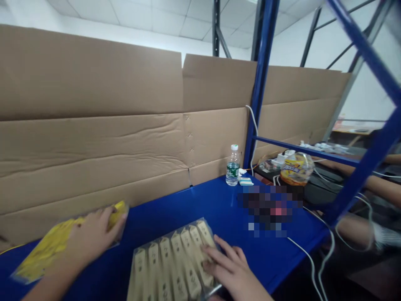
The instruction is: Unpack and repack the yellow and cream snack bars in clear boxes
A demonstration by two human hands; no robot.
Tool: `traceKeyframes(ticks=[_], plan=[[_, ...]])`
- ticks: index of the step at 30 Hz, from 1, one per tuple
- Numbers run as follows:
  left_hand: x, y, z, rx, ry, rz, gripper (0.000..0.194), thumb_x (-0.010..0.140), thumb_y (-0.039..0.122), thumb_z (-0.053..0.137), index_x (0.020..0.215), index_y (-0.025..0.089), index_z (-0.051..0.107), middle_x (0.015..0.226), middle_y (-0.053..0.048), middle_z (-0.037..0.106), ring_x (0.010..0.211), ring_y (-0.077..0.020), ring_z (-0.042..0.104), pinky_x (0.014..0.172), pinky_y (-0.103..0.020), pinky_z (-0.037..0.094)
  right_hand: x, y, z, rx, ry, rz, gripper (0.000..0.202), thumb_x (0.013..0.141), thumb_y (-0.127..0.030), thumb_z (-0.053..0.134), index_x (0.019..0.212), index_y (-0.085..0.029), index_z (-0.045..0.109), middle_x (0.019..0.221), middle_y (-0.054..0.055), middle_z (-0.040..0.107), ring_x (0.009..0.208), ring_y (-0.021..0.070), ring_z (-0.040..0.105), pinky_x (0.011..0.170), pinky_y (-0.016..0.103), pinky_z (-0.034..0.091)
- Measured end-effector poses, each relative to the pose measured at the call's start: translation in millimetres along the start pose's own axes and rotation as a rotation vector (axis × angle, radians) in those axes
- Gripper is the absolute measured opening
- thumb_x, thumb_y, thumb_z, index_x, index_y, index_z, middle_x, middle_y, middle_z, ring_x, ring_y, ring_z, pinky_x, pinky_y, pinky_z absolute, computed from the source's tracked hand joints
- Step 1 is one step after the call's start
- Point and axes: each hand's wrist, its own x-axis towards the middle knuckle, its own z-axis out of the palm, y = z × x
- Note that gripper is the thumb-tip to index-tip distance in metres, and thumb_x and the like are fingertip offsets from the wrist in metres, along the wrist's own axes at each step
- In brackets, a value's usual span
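Note:
My left hand [89, 234] lies over a clear plastic bag of yellow packets [46, 246] at the left, its thumb and fingers around the bag's right end. In front of me is a clear bag of slim beige boxes [171, 263], lined up in rows with dark print on them. My right hand [233, 267] grips the right side of this bag, fingers spread over the outer boxes; its thumb is mostly cut off at the bottom edge. Both bags rest on the blue tabletop [200, 205].
Tall cardboard sheets [94, 146] line the back edge. A water bottle [232, 167] stands by a blue metal post [258, 92]. White cables [308, 255] hang at the right. Beyond the post are a plastic jar [297, 169] and another person's arm [384, 190]. One patch is pixelated.

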Motion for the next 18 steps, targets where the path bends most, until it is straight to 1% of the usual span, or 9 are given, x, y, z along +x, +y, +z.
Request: traceKeyframes(ticks=[1,2,4,7,10,12,13,15,18], plan=[[-12.8,0.5,4.7,0.014,0.014,0.001,0.056,0.090,0.064,0.034,0.116,0.020,0.058,0.118,-0.016,0.067,0.116,-0.0394,0.057,0.093,-0.061,0.043,9.9,-0.2,-6.9,0.057,-0.082,0.052,0.049,0.084,-0.047,0.072,0.129,-0.030,0.063,0.145,0.011,0.057,0.136,0.0448,0.046,0.093,0.058,0.051],[-23.8,0.3,10.4,0.025,0.032,-0.010,0.058,0.090,0.062,0.031,0.117,0.018,0.058,0.123,-0.019,0.064,0.119,-0.0407,0.056,0.095,-0.063,0.040,20.9,-1.6,-12.2,0.103,-0.145,0.109,0.051,0.083,-0.044,0.072,0.130,-0.029,0.062,0.148,0.011,0.053,0.139,0.0450,0.042,0.097,0.063,0.046],[-38.1,-3.2,22.5,0.032,0.098,-0.016,0.058,0.092,0.057,0.027,0.116,0.014,0.058,0.124,-0.023,0.061,0.123,-0.0411,0.052,0.099,-0.063,0.037,43.9,-5.9,-18.6,0.163,-0.212,0.207,0.052,0.082,-0.032,0.071,0.132,-0.030,0.059,0.154,0.010,0.047,0.144,0.0434,0.034,0.104,0.068,0.037],[-40.3,-12.7,33.4,0.003,0.153,-0.016,0.051,0.092,0.053,0.030,0.112,0.016,0.059,0.125,-0.023,0.060,0.124,-0.0418,0.050,0.103,-0.064,0.033,75.8,-7.3,-23.1,0.208,-0.213,0.229,0.052,0.079,-0.028,0.071,0.130,-0.030,0.059,0.157,0.009,0.043,0.146,0.0427,0.029,0.107,0.071,0.031],[-32.6,-13.8,28.3,-0.053,0.151,-0.027,0.051,0.091,0.054,0.033,0.116,0.016,0.058,0.129,-0.024,0.057,0.127,-0.0432,0.047,0.105,-0.065,0.032,104.7,8.9,-29.5,0.322,-0.217,0.152,0.050,0.068,-0.033,0.081,0.116,-0.027,0.066,0.152,0.008,0.049,0.141,0.0429,0.036,0.108,0.064,0.033],[-29.5,-3.1,18.6,-0.086,0.171,-0.054,0.059,0.093,0.056,0.031,0.123,0.012,0.054,0.136,-0.027,0.050,0.132,-0.0457,0.042,0.105,-0.069,0.030,123.9,28.8,-33.5,0.563,-0.242,0.115,0.045,0.059,-0.030,0.087,0.101,-0.024,0.072,0.129,0.007,0.066,0.126,0.0351,0.053,0.107,0.050,0.040],[-29.2,6.0,13.5,-0.103,0.185,-0.062,0.062,0.094,0.057,0.029,0.127,0.010,0.052,0.140,-0.029,0.046,0.134,-0.0463,0.040,0.105,-0.070,0.030,133.0,39.9,-33.9,0.728,-0.212,0.195,0.036,0.059,-0.026,0.086,0.092,-0.022,0.073,0.109,0.005,0.072,0.111,0.0290,0.062,0.102,0.043,0.045],[-31.7,29.2,6.1,-0.148,0.198,-0.033,0.062,0.095,0.056,0.026,0.132,0.012,0.050,0.145,-0.026,0.042,0.138,-0.0430,0.037,0.107,-0.069,0.032,148.0,60.5,-29.4,0.795,-0.131,0.307,0.016,0.073,-0.028,0.076,0.084,-0.019,0.069,0.086,0.003,0.070,0.087,0.0205,0.065,0.088,0.036,0.051],[-42.6,64.3,6.1,-0.190,0.134,0.114,0.054,0.095,0.059,0.031,0.127,0.025,0.058,0.144,-0.014,0.052,0.137,-0.0340,0.044,0.107,-0.059,0.040,156.7,80.2,-10.8,0.868,-0.052,0.470,0.018,0.086,-0.034,0.065,0.092,-0.017,0.062,0.075,0.001,0.063,0.072,0.0154,0.062,0.066,0.028,0.054]])
